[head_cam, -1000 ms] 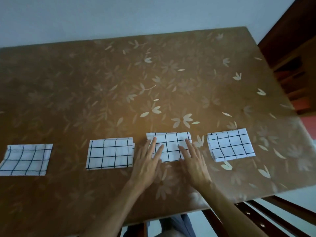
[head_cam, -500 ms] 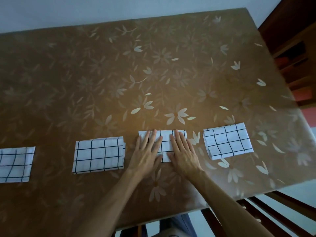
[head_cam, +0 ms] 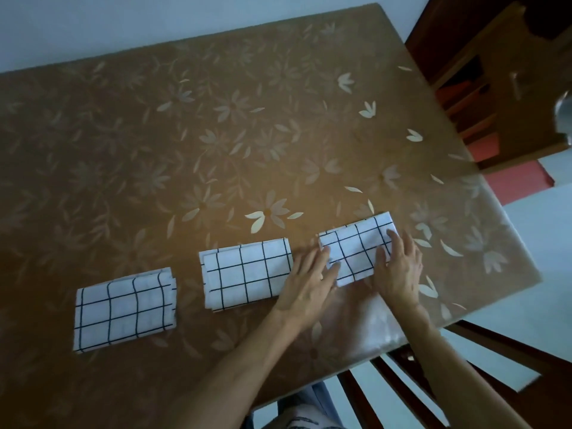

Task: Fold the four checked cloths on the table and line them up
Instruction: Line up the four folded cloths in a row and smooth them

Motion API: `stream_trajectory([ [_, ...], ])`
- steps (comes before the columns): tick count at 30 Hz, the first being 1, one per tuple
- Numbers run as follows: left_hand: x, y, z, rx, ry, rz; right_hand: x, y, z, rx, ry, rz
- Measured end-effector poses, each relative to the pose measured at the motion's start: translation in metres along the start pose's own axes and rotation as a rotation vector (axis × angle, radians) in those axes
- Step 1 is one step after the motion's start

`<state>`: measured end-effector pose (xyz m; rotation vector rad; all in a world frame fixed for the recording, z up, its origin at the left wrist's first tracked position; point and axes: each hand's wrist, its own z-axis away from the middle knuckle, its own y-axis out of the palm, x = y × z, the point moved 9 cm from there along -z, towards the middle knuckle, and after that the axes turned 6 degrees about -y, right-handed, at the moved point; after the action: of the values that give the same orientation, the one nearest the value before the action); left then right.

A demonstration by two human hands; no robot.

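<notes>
Three folded white cloths with black checks lie in a row near the front of the brown flowered table [head_cam: 216, 134]: a left cloth [head_cam: 123, 308], a middle cloth [head_cam: 244, 272] and a right cloth [head_cam: 356, 246]. My left hand [head_cam: 306, 283] lies flat with straight fingers touching the right cloth's left edge, its heel beside the middle cloth. My right hand [head_cam: 399, 270] rests flat on the right cloth's right end, fingers straight. A fourth cloth is out of view.
The table's right edge and front right corner are close to the right cloth. A dark wooden chair [head_cam: 433, 382] stands under the front edge. A wooden cabinet [head_cam: 495, 88] is at the far right.
Both hands have moved right, from the third cloth in the row to the rightmost one. The view has swung right, and the leftmost cloth has left the frame.
</notes>
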<state>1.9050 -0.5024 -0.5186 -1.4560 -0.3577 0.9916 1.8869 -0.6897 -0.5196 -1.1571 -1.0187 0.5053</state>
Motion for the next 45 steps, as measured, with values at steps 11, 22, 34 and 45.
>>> stream_trajectory([
  [11,-0.003,0.014,-0.019,0.143,-0.08,-0.181,0.003,0.006,0.003,-0.001,-0.068,-0.06],
  [22,0.03,-0.025,0.01,-0.126,-0.187,-0.066,0.086,0.017,0.017,0.074,-0.464,-0.047],
  [34,0.169,-0.011,0.123,0.019,-0.638,-0.181,0.174,0.113,0.102,0.527,-0.791,0.193],
  [45,0.18,-0.035,0.148,-0.118,-0.624,-0.063,0.204,0.1,0.099,0.418,-0.832,0.168],
])
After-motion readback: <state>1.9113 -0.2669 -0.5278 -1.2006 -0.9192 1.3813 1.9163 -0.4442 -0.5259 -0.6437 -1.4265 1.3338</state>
